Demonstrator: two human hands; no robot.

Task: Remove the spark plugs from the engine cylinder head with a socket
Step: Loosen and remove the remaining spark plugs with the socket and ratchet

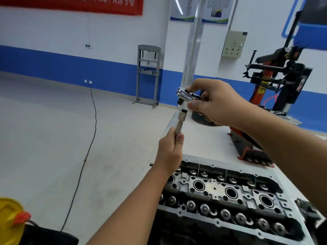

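Observation:
The engine cylinder head (221, 195) lies on a white workbench (200, 138), its round spark plug wells in a row along the middle. Above its left end, my left hand (170, 152) grips the lower part of a long silver socket (180, 121), held upright with its open end up. My right hand (215, 103) holds a chrome ratchet head (185, 95) just above the socket's top; the ratchet's square drive points down, a small gap apart from the socket. The ratchet's handle is hidden by my right hand. No spark plug is visible.
A black round object (200, 119) stands on the bench behind my right hand. A red and black tyre machine (276, 82) is at the right. A grey press frame (148, 73) stands by the wall. A black cable (88, 147) runs across the floor. A yellow object (10, 216) is at lower left.

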